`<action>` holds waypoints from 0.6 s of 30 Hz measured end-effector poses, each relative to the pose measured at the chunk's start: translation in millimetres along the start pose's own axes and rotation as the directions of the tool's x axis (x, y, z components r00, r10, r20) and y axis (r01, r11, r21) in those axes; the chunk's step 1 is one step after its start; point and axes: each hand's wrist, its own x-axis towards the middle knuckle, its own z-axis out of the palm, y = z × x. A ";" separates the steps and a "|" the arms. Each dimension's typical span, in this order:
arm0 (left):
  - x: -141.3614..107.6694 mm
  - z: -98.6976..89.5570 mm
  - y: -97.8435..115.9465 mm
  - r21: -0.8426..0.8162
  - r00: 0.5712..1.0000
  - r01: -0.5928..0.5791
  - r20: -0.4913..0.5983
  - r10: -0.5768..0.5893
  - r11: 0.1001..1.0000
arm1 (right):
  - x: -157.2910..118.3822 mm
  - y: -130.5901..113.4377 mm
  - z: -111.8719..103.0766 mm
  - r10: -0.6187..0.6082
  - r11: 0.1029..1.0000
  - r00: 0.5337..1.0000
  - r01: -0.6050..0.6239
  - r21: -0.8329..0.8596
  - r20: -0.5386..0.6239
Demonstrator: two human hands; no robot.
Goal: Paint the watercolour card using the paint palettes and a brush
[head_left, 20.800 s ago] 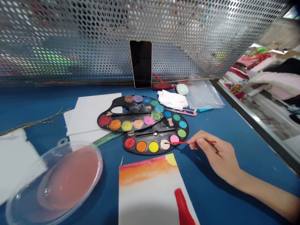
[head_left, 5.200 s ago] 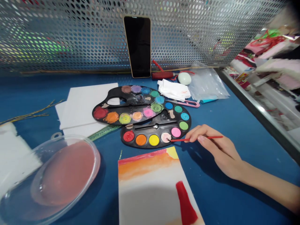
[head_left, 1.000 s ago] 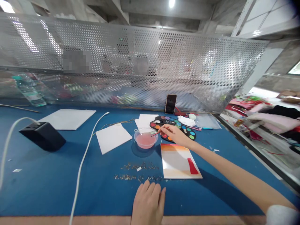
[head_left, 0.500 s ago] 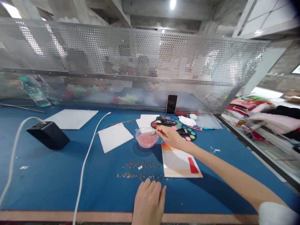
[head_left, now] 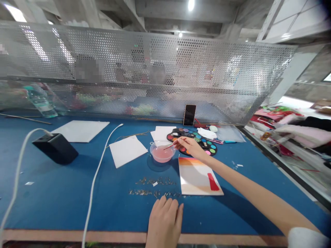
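— What is seen nearest?
— At the near side of the blue table (head_left: 124,210), the left hand (head_left: 164,220) is laid with its back upward. Its fingers are bent and held close together, the thumb a little apart; whether something is covered by the palm cannot be told.

— And beyond it?
— Small dark bits (head_left: 141,192) are strewn in two rows. To the right, the painted board (head_left: 195,177) is laid flat. Its far corner is crossed by the right forearm (head_left: 232,175), which is perhaps lifted so that the paint is not smeared.

— How is the thin red brush (head_left: 170,146) held?
— It is pinched by the right hand (head_left: 188,145), between thumb and fingers, and its tip is directed downward at the bowl (head_left: 163,161). Whether the pink liquid (head_left: 159,154) is touched cannot be told. By this slanted hold, the fingers are probably spared from wetting.

— Why is the bowl placed there?
— It is set near the board and the palettes (head_left: 206,146), presumably so that only a short reach is needed.

— And farthest?
— A white tissue (head_left: 206,133) is placed beside the palettes. Behind, the phone (head_left: 189,115) is stood upright, apparently supported by the perforated screen (head_left: 219,86).
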 end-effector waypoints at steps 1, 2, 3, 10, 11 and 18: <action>0.7 -1.1 0.0 0.002 1.000 -0.002 0.000 0.002 1.000 | 0.1 0.7 -3.3 0.018 0.999 0.999 -0.017 0.041 -0.034; 1.6 -2.5 0.1 0.004 1.000 -0.006 -0.002 0.006 1.000 | -0.1 1.3 -6.9 0.037 0.996 0.997 -0.032 0.079 -0.064; 2.7 -4.2 0.2 0.006 1.000 -0.014 -0.004 0.014 1.000 | -0.4 1.8 -10.5 0.055 0.993 0.995 -0.045 0.113 -0.087; 9.6 -12.3 0.0 0.019 0.998 -0.064 -0.021 0.064 0.998 | -4.7 10.0 -21.7 0.115 0.969 0.983 -0.079 0.235 -0.146; 9.7 -12.3 -0.3 0.020 0.997 -0.067 -0.021 0.068 0.998 | -5.3 11.2 -20.8 0.112 0.969 0.985 -0.079 0.234 -0.133; 9.7 -11.1 -0.8 0.027 0.997 -0.070 -0.036 0.071 0.997 | -9.6 9.7 -16.9 0.068 0.973 0.994 -0.047 0.224 -0.085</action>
